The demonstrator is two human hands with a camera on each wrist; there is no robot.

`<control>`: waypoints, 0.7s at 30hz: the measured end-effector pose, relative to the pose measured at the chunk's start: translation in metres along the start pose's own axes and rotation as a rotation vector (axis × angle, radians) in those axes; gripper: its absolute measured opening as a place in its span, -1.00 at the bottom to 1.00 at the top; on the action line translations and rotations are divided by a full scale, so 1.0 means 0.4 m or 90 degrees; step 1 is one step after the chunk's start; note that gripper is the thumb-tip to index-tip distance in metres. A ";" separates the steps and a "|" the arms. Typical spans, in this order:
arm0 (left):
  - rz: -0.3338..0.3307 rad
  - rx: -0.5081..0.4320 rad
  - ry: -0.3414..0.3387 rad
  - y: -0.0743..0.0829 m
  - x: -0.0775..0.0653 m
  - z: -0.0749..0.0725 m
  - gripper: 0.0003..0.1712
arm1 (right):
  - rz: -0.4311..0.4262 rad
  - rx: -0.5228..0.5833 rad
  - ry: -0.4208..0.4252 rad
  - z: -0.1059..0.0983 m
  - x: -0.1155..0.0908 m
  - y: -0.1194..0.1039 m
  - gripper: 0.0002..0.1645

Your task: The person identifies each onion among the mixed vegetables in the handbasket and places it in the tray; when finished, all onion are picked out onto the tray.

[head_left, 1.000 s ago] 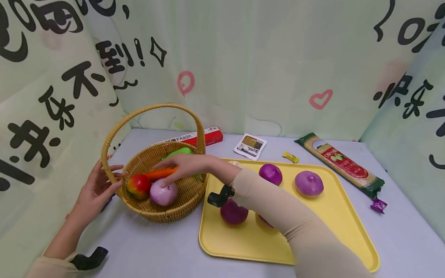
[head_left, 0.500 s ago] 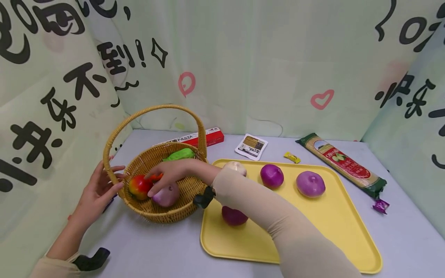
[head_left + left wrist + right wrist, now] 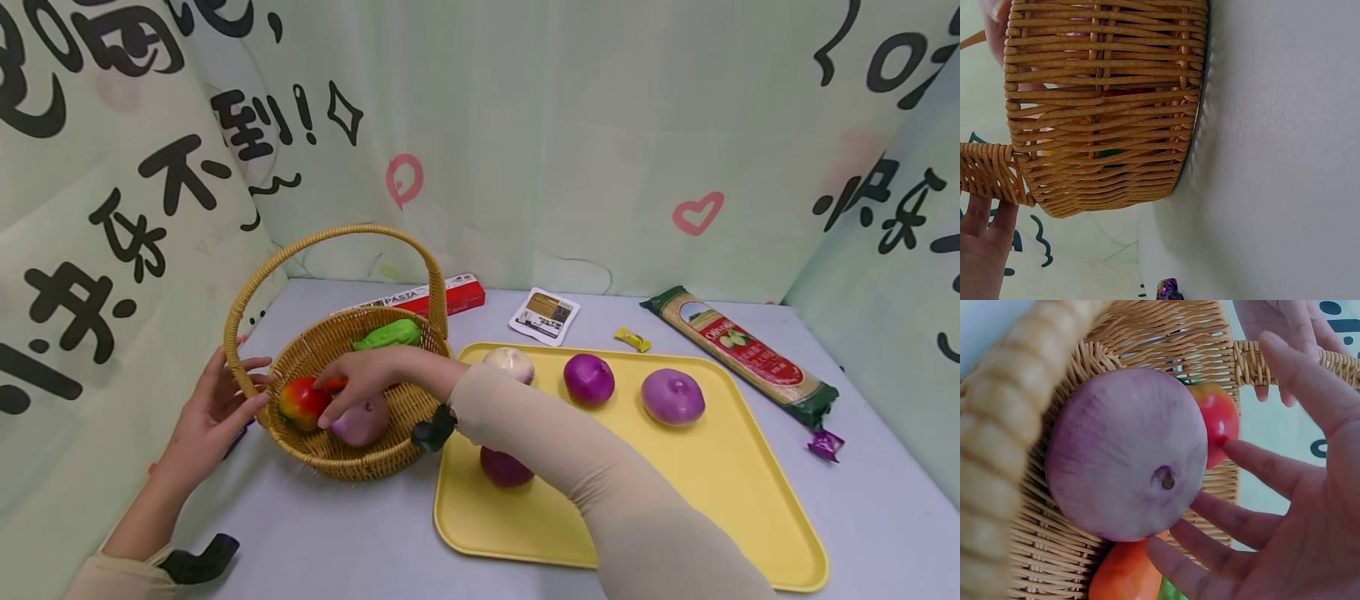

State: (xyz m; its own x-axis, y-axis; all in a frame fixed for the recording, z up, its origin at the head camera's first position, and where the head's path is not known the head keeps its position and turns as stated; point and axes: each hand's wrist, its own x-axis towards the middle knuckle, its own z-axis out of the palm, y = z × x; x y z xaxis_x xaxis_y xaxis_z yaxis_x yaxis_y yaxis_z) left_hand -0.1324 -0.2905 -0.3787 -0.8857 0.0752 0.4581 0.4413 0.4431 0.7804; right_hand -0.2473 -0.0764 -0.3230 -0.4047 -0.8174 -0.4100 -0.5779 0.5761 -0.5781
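My left hand holds the foot of the tall arched handle of a wicker basket, its thumb in front and fingers behind. Inside the basket, my right hand reaches over a pale purple onion and a red-and-yellow fruit. In the right wrist view its fingers are spread, the index fingertip right at the fruit and the others beside the onion. A carrot lies mostly hidden under this hand. A green pepper rests at the basket's back.
Right of the basket, a yellow tray bears several onions, including a purple one and a white one. Behind are a pasta box, a pouch, a yellow candy, a noodle packet and a purple candy.
My right hand has moved left from the carrot and onion toward the red-and-yellow fruit, uncovering the green pepper. In the last half second it barely moves. The left hand stays on the handle.
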 end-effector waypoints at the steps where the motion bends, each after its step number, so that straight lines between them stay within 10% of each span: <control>1: 0.000 -0.003 -0.001 0.000 0.000 0.000 -0.08 | 0.002 -0.003 0.004 0.001 0.002 0.001 -0.20; 21: 0.000 -0.013 -0.001 -0.002 0.001 -0.001 -0.08 | 0.044 -0.116 0.025 0.039 0.019 0.012 -0.44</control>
State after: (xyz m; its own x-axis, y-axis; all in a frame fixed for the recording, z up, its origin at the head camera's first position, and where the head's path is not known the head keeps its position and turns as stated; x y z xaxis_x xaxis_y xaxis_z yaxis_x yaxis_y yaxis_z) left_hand -0.1329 -0.2910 -0.3791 -0.8857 0.0772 0.4579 0.4447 0.4246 0.7886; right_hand -0.2421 -0.0799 -0.3397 -0.4732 -0.7772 -0.4147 -0.6645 0.6240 -0.4112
